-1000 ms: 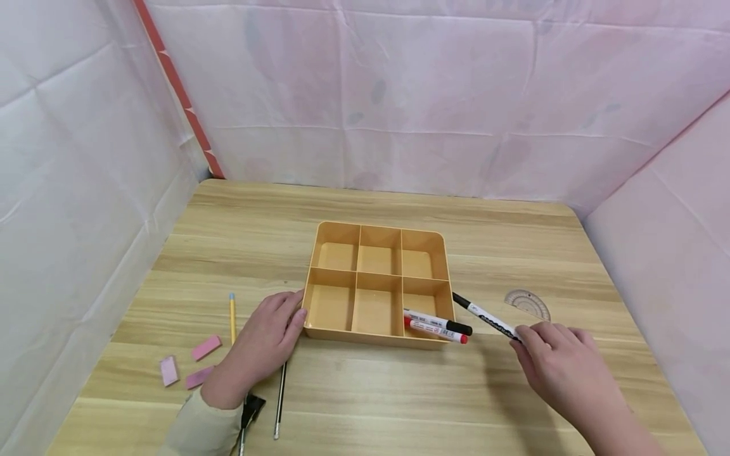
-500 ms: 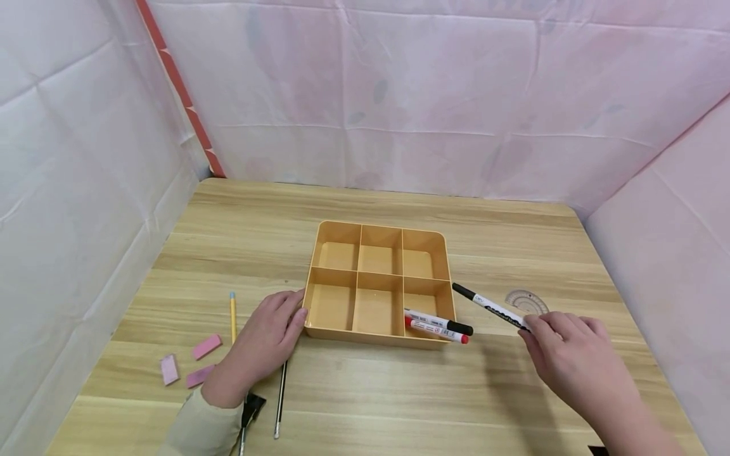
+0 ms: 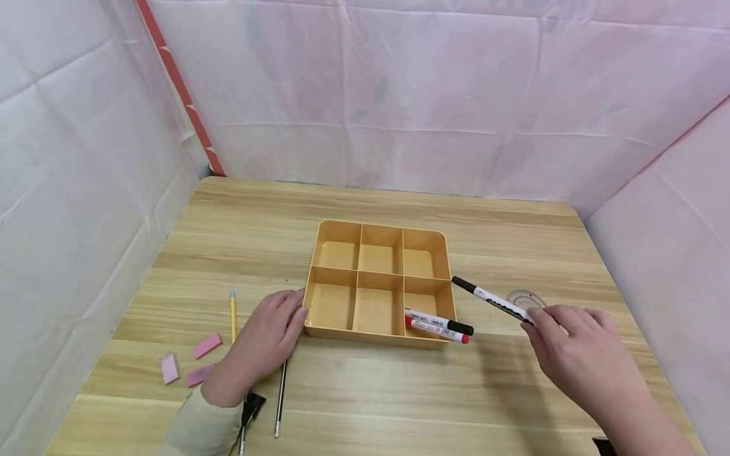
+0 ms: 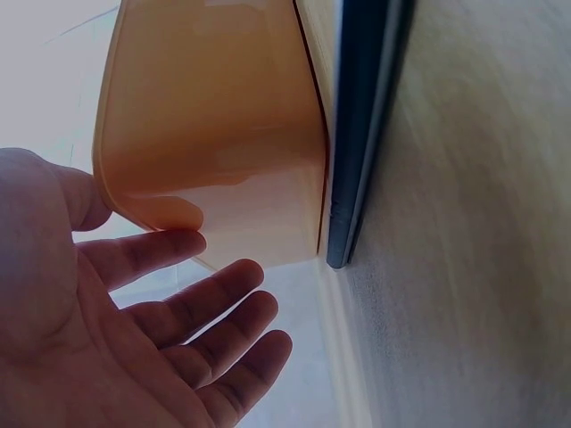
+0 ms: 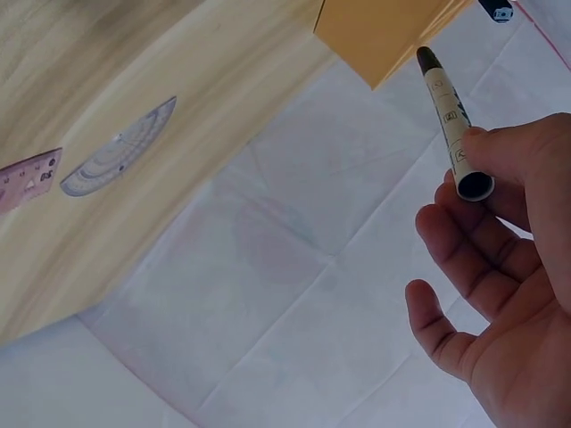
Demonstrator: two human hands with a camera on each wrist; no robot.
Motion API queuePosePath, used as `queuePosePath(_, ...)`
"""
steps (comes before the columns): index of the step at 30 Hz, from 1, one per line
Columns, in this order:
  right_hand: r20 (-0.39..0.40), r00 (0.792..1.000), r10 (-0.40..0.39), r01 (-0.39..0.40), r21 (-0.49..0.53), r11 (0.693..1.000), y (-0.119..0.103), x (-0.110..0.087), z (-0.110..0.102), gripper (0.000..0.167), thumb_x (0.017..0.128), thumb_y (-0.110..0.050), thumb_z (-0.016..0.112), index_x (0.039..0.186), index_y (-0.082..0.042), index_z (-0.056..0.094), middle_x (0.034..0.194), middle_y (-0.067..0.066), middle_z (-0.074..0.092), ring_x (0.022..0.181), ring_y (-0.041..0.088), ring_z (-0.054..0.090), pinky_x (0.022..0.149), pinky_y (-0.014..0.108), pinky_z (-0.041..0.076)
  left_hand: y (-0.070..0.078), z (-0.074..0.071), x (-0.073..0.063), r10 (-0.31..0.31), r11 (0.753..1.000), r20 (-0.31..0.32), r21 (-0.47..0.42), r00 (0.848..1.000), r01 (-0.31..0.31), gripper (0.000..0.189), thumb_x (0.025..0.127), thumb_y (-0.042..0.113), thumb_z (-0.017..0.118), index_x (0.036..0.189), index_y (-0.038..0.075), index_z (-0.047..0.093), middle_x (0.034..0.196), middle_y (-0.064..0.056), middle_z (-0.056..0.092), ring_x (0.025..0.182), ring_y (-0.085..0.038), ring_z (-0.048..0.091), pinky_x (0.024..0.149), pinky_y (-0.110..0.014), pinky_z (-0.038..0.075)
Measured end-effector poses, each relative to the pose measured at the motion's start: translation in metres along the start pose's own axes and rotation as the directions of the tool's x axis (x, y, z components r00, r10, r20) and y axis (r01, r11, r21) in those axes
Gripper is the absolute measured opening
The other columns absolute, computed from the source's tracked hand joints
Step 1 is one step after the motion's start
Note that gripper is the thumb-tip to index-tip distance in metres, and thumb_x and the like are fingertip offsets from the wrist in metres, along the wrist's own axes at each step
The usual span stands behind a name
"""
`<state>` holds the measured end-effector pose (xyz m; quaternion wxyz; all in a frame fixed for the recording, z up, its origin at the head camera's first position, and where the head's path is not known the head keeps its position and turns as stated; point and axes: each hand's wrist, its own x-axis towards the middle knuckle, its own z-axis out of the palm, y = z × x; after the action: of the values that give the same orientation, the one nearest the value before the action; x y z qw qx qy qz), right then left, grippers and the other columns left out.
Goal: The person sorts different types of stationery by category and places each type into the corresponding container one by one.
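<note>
My right hand (image 3: 582, 361) pinches a white marker (image 3: 496, 303) with a black cap, held tilted right of the tan compartment tray (image 3: 376, 339). In the right wrist view, thumb and finger grip the marker (image 5: 451, 120) near its end while the other fingers curl loosely. My left hand (image 3: 268, 339) rests at the tray's left front corner. In the left wrist view, its thumb lies at the tray's rim and the index finger touches the outer wall. A black-capped marker (image 3: 428, 320) and a red-capped marker (image 3: 436, 331) lean in the front right compartment, ends past the rim.
A clear protractor (image 3: 521, 297) lies right of the tray; a pinkish ruler (image 5: 31, 178) shows in the right wrist view. Left on the table are a yellow pencil (image 3: 232, 313), a black pencil (image 3: 281, 402), a pink eraser (image 3: 206, 346), a pale eraser (image 3: 169, 368) and a darker eraser (image 3: 198, 376).
My right hand has shifted slightly right and away from me, carrying the marker, whose capped end now sits a little higher in view. The left hand and tray have stayed put.
</note>
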<state>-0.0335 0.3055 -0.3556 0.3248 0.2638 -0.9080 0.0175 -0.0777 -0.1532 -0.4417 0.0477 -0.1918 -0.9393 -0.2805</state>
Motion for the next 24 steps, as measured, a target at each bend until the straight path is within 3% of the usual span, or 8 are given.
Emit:
queuePosePath(10,0.034,0.995,-0.098,0.097,0.037,0.995,-0.010,0.014,0.007,0.049,0.111,-0.033,0.039,0.100,0.002,0.072,0.086,0.011,0.069,0.073,0.033,0.067,0.067,0.050,0.047,-0.001,0.000,0.000,0.002,1.000,-0.003,-0.001,1.000,-0.002,0.044,0.109,0.028,0.051,0.142,0.000,0.060,0.131,-0.017,0.066,0.128,-0.037,0.059,0.110,-0.055,0.048)
queuePosePath(20,0.142,0.983,-0.116,0.110,0.048,0.993,-0.019,0.027,0.014,0.049,0.113,-0.035,0.034,0.097,-0.004,0.069,0.084,0.003,0.063,0.081,0.028,0.064,0.072,0.048,0.048,-0.001,0.001,0.000,0.006,1.000,-0.004,0.004,1.000,-0.006,0.044,0.109,0.028,0.051,0.142,0.000,0.061,0.130,-0.016,0.067,0.127,-0.036,0.059,0.109,-0.054,0.049)
queuePosePath(24,0.134,0.982,-0.133,0.125,0.067,0.990,-0.022,0.030,0.019,0.049,0.114,-0.035,0.033,0.096,-0.006,0.068,0.084,0.001,0.063,0.081,0.029,0.064,0.073,0.049,0.048,-0.002,0.001,0.001,0.002,1.000,-0.002,0.003,1.000,-0.002,0.044,0.109,0.028,0.050,0.142,0.000,0.060,0.131,-0.016,0.067,0.128,-0.036,0.059,0.110,-0.055,0.048)
